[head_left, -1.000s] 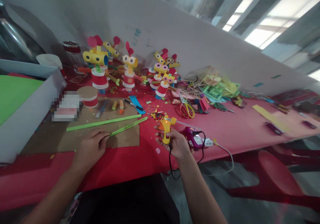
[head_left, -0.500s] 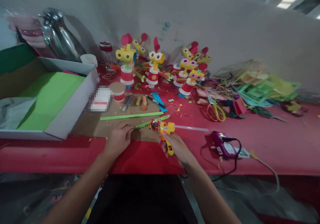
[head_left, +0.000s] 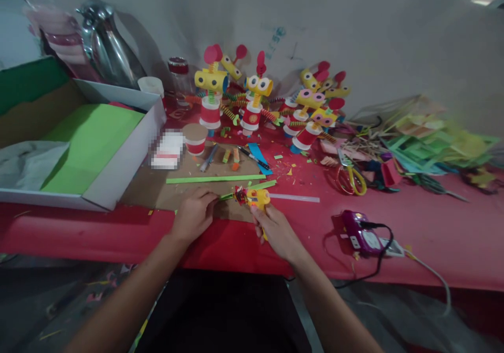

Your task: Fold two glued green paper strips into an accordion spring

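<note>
My right hand (head_left: 277, 230) is wrapped around a yellow hot glue gun (head_left: 258, 198), its nozzle pointing left toward my left hand. A clear glue stick (head_left: 297, 198) sticks out of the gun's back end. My left hand (head_left: 195, 215) pinches a green paper strip (head_left: 226, 197) at its left end, on the cardboard (head_left: 157, 193). The nozzle tip is close above or on this strip; I cannot tell whether it touches. Just behind lies a longer light green strip (head_left: 216, 179), flat on the cardboard.
Behind the cardboard stand several paper-cup robot figures (head_left: 210, 111). A white box (head_left: 134, 156) with green paper is at left, near a steel jug (head_left: 118, 48). Scissors (head_left: 351, 179), a purple power strip (head_left: 364, 232) with cables, and paper scraps (head_left: 425, 143) lie at right.
The view has shifted, so the table's things appear farther right. My right hand has moved the glue gun left along the strip, closer to my left hand, which keeps its pinch.
</note>
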`<act>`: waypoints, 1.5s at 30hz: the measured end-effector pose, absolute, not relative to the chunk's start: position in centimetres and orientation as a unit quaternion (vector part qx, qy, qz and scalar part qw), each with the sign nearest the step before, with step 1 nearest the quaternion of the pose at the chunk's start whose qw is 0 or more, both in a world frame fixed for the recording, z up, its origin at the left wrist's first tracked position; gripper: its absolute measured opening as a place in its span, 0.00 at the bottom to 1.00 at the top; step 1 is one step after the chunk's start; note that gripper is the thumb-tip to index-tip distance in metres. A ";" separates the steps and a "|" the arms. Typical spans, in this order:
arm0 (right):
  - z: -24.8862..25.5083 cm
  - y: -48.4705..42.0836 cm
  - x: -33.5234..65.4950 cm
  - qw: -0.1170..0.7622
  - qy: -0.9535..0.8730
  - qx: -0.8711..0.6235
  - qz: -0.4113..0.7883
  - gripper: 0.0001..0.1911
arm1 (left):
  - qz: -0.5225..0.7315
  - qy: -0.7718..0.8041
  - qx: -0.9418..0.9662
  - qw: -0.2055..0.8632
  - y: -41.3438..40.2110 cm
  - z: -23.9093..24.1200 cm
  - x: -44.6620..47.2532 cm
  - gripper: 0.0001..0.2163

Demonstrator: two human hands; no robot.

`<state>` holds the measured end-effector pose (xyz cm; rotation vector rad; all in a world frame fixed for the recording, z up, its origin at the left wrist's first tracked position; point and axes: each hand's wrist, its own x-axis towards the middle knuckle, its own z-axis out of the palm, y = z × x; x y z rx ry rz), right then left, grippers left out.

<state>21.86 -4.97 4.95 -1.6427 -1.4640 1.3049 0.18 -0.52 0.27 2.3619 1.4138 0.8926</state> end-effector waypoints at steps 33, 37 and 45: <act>4.8 -1.3 30.9 0.406 -0.394 -0.677 0.471 0.19 | 0.327 0.474 0.816 0.055 0.1 -1.3 -0.3 0.10; 5.8 -1.7 32.7 0.442 -0.365 -0.659 0.487 0.19 | 0.331 0.463 0.821 0.036 0.1 -1.4 -0.4 0.09; 5.5 -2.9 35.4 0.414 -0.433 -0.704 0.381 0.24 | 0.317 0.471 0.823 0.007 0.4 -2.0 -0.4 0.09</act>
